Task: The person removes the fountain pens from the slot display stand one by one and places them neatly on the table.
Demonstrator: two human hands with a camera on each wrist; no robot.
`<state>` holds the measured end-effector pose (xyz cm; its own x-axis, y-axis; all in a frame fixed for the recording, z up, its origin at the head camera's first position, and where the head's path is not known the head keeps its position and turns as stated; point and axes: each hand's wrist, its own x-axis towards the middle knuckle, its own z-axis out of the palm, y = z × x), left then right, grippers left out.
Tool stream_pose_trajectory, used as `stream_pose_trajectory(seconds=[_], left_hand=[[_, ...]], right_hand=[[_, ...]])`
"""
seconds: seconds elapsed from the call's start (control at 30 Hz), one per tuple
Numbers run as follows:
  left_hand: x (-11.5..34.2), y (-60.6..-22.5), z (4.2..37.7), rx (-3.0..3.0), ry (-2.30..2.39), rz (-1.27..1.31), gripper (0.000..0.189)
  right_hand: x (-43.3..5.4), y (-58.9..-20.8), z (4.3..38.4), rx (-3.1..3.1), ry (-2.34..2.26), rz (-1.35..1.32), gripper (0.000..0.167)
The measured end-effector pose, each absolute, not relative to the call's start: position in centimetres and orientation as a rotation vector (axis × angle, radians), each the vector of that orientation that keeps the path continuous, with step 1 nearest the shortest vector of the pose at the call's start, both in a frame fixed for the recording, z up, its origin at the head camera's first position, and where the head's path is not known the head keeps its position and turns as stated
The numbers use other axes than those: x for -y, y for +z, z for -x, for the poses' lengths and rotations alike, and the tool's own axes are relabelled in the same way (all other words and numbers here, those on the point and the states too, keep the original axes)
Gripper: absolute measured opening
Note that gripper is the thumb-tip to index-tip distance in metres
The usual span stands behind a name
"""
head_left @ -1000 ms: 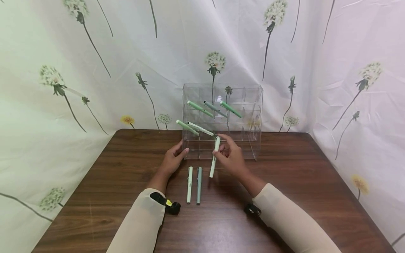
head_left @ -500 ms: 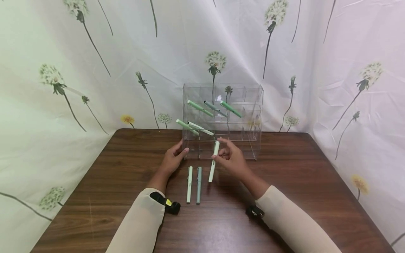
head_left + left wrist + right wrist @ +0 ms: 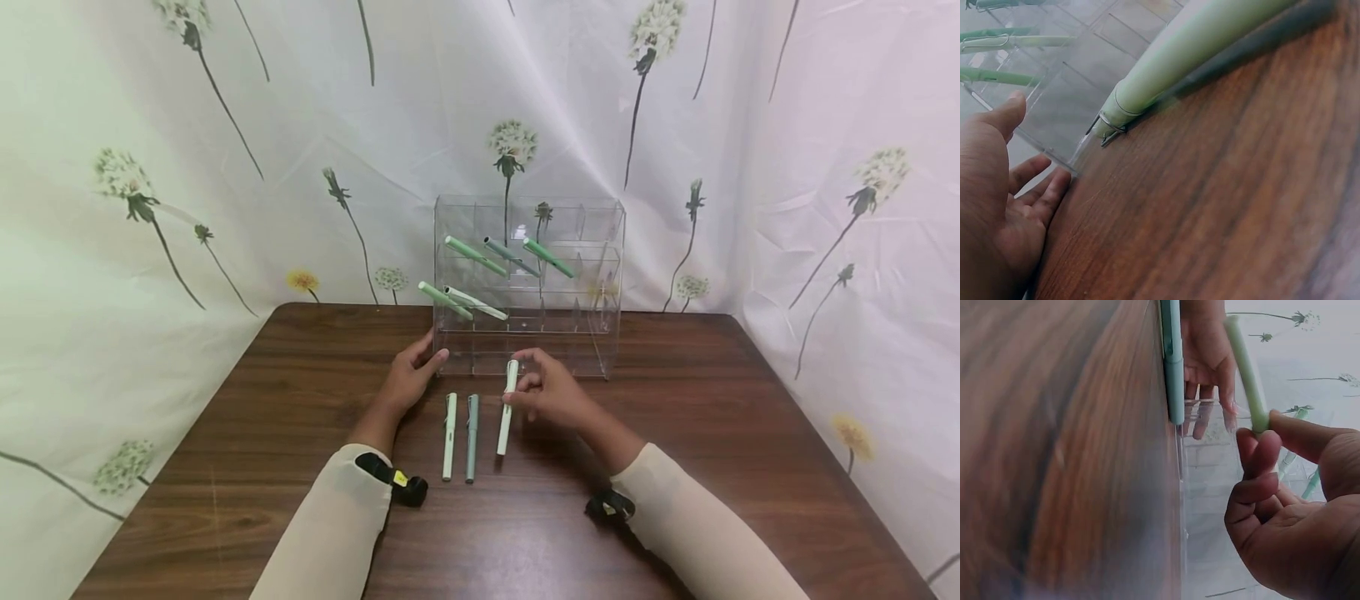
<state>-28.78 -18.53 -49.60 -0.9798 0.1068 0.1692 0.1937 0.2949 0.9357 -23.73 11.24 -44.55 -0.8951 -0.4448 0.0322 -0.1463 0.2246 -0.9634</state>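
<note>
My right hand [image 3: 553, 392] pinches a pale green capped pen [image 3: 505, 432] between thumb and fingers. The pen hangs tilted above the table, its clip end near the index finger; the right wrist view shows the same pen [image 3: 1246, 369] rising from the fingertips. At the clear stand's [image 3: 606, 354] lower left corner, my left hand [image 3: 408, 380] rests with fingers along its side and thumb apart. Between the hands, a pale green pen [image 3: 450, 437] and a grey-green pen [image 3: 472, 439] lie side by side on the table.
In the stand's upper tier lean a light green pen [image 3: 475, 256], a grey-green pen [image 3: 512, 256] and a darker green pen [image 3: 548, 257]. Lower left are a green pen [image 3: 446, 300] and a whitish pen [image 3: 476, 303]. A flower-printed curtain [image 3: 360, 233] surrounds the brown table [image 3: 690, 400].
The right hand has lowered and drawn the pale green pen back from the stand toward the table's front. The left hand, the stand and the two lying pens have kept their places.
</note>
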Motion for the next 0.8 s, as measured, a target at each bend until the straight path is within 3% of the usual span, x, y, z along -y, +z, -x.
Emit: stream_pose_trajectory(seconds=[0.8], left_hand=[[18.6,-49.7,28.7,2.48,-1.813,0.296,0.067]], right_hand=[[-10.1,-46.1,23.1,-2.172,-1.601,0.562,0.071]])
